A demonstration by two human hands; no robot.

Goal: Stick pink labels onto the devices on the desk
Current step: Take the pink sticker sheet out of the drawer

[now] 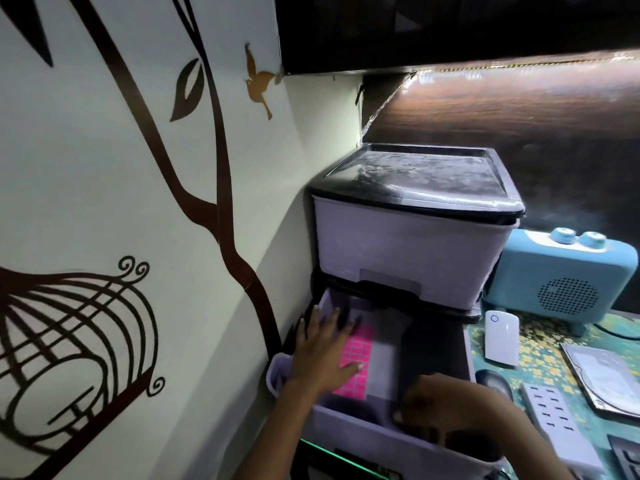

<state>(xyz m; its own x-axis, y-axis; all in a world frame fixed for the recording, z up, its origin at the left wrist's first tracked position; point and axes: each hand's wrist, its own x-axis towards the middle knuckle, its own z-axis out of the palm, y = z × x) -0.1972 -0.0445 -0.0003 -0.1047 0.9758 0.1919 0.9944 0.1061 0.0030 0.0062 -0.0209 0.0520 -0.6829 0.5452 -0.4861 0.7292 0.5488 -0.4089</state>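
A sheet of pink labels [356, 351] lies in the pulled-out lower drawer [363, 441] of a grey drawer unit. My left hand [323, 351] is inside the drawer, fingers spread flat over the sheet's left part. My right hand [446, 407] grips the drawer's front right edge, fingers curled over it. On the desk to the right lie a white power bank [502, 337], a black mouse [493, 381], a white power strip [557, 427], a hard drive [606, 379] and a blue speaker [568, 285].
The drawer unit's upper drawer [408, 251] is closed under a black lid. A wall with tree and birdcage decals [104, 306] runs close on the left. A dark wooden shelf [485, 98] overhangs. A keyboard corner [627, 455] shows at bottom right.
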